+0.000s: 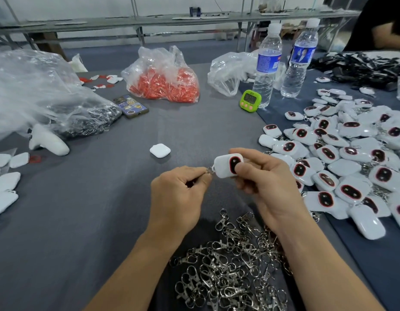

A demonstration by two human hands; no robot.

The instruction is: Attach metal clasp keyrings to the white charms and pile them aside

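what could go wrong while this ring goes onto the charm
The ring, merely pinched by the left hand, could slip and drop into the loose clasp pile below. The white charm in the right hand sits near the finished pile; if dropped unattached, it might get mixed in.

White charm (226,166) in your right hand (261,185): rounded, black oval with red rim facing up, tilted, held above table (104,198). Metal ring (209,170) at charm's left loop, pinched by your left hand (178,194). Loose clasp keyrings (230,261) heaped between your forearms. Finished charms (351,158) piled at right, some with clasps showing. Plain white charms (3,187) at left edge; one lone charm (160,150) mid-table.
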